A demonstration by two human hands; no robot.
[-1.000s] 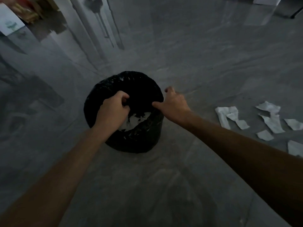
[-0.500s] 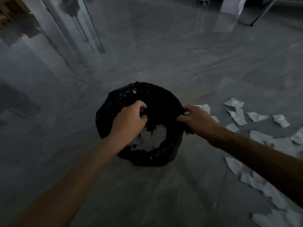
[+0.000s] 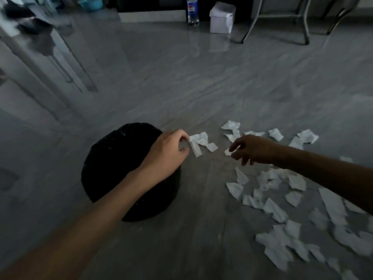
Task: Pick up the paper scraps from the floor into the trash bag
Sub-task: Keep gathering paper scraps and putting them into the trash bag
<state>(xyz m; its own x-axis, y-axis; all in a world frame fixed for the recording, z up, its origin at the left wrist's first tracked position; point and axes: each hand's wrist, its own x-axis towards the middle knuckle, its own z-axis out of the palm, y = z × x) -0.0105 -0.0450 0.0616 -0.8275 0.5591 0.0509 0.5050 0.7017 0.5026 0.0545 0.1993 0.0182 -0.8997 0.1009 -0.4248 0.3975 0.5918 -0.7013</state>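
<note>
A black trash bag [image 3: 113, 166] stands on the grey floor, left of centre. My left hand [image 3: 167, 152] reaches across its right rim, fingertips pinching the edge of a crumpled white scrap [image 3: 201, 143] lying just right of the bag. My right hand [image 3: 252, 148] hovers farther right with fingers spread, over a small scrap [image 3: 228, 152]. Several white paper scraps [image 3: 272, 199] are scattered on the floor to the right and lower right. The bag's opening is hidden by my left arm.
At the far wall stand a soda bottle [image 3: 192, 11], a white box [image 3: 221, 19] and metal chair legs [image 3: 282, 19]. A blue bowl [image 3: 89, 4] sits at the top left. Glossy floor reflects window frames on the left.
Both hands have let go of the bag's rim and moved right toward the scraps. The view has swung right and up, showing more scraps and the far wall.
</note>
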